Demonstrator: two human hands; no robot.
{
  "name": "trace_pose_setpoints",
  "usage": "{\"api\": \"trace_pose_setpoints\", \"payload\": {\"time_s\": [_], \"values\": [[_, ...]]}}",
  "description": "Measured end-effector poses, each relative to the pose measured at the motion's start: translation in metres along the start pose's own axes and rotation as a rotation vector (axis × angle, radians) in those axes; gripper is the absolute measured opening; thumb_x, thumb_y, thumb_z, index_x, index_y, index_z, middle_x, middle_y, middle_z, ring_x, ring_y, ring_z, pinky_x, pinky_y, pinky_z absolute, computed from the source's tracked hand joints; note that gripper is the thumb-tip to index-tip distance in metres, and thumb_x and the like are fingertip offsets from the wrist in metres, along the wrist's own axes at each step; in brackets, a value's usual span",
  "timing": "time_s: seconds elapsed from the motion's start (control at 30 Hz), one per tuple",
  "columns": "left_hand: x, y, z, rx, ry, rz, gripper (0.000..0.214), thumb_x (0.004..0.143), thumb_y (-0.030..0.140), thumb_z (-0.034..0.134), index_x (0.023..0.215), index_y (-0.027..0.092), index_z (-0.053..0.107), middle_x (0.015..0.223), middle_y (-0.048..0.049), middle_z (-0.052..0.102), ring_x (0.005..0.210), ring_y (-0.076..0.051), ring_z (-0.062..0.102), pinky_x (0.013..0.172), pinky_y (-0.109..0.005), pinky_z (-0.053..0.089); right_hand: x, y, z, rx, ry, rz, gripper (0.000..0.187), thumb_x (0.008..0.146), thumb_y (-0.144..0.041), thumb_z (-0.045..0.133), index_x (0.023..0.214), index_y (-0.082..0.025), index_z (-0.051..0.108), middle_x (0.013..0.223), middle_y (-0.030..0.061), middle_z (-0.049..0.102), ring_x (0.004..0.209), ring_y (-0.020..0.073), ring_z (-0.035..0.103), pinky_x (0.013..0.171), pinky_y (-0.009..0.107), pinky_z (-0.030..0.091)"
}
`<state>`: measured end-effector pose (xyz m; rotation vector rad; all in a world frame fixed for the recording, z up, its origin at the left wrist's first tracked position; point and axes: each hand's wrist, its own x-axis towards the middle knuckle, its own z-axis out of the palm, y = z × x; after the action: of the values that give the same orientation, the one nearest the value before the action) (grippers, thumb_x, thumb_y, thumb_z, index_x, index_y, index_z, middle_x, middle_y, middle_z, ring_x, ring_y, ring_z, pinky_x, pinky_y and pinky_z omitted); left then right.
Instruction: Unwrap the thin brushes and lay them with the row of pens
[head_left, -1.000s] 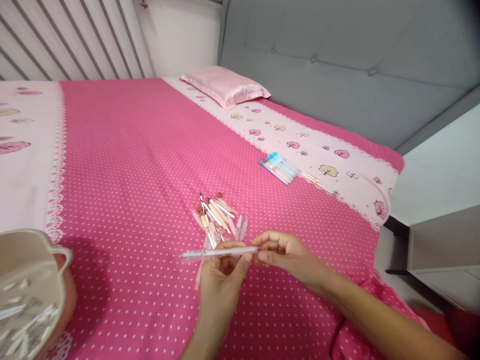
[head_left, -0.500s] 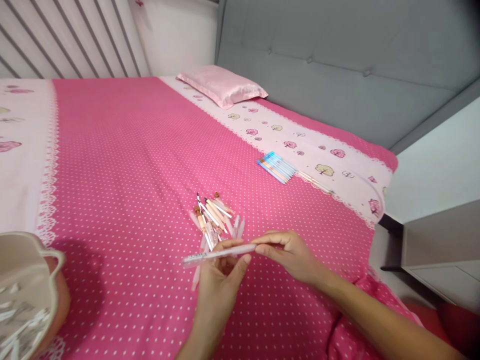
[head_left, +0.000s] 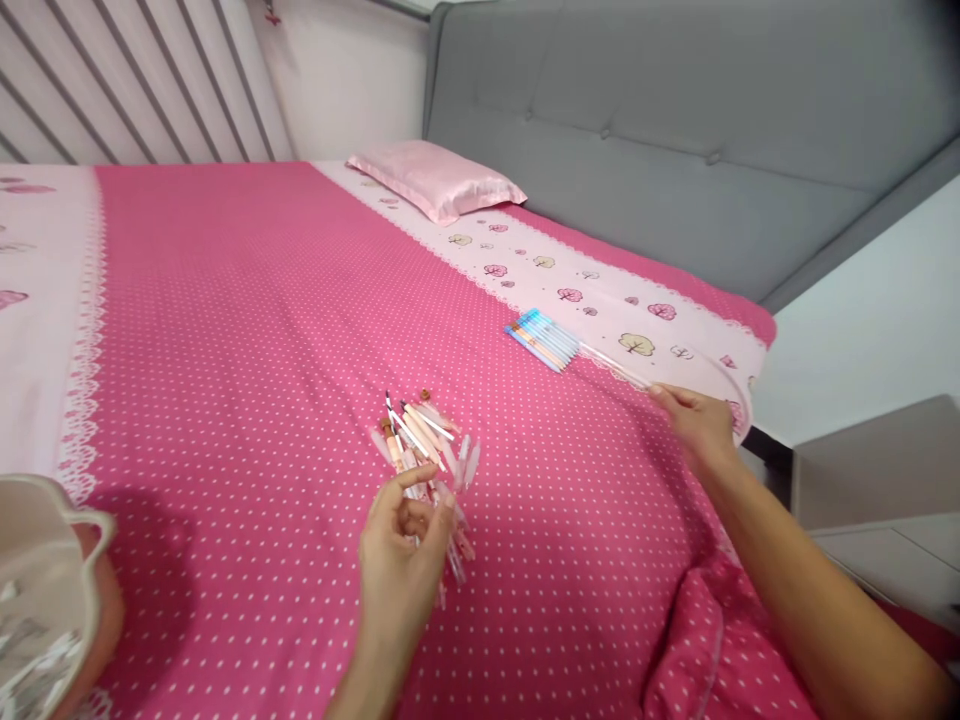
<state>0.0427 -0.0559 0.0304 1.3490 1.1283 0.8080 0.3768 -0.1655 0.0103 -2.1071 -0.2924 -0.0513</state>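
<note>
My left hand (head_left: 405, 545) hovers over a loose pile of pens and clear caps (head_left: 420, 440) on the pink dotted bedsheet (head_left: 247, 330). Its fingers are half curled and apart, with nothing in them. My right hand (head_left: 696, 420) reaches far to the right, near the bed's edge. Its fingers pinch the end of a thin clear pen (head_left: 619, 368). That pen points toward a neat row of blue-capped pens (head_left: 541, 338) lying on the pale printed border of the sheet.
A pink satin pillow (head_left: 439, 180) lies by the grey padded headboard (head_left: 660, 130). A beige basket (head_left: 45, 560) holding small white pieces sits at the lower left. A white bedside unit (head_left: 870, 300) stands right of the bed.
My left hand let go of the clear pen. My right hand carried it to the right and away, up to the row of blue-capped pens. The view shifted slightly.
</note>
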Motion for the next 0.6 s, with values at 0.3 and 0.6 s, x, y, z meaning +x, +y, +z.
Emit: {"api": "trace_pose_setpoints", "payload": {"time_s": [0.3,0.6], "values": [[0.02,-0.012,-0.016,0.068,0.091,0.044,0.055,0.066,0.051,0.068,0.108,0.017,0.058,0.057,0.0024,0.053,0.048,-0.012,0.049,0.043,-0.021,0.038,0.032,0.048,0.009,-0.235,0.069,0.039,0.03,0.071,-0.035,0.063,0.091,-0.016,0.074,0.093,0.0115,0.072,0.092,0.0299,0.064,0.083,0.039,0.047],[0.037,-0.019,-0.033,0.236,0.222,0.083,0.056,0.065,0.053,0.066,0.108,0.017,0.059,0.06,-0.0002,0.057,0.051,-0.016,0.054,0.045,-0.025,0.042,0.04,0.048,0.029,-0.283,0.044,0.027,0.036,0.073,-0.043,0.061,0.098,-0.019,0.073,0.098,0.0112,0.072,0.088,0.0287,0.064,0.079,0.04,0.047]]}}
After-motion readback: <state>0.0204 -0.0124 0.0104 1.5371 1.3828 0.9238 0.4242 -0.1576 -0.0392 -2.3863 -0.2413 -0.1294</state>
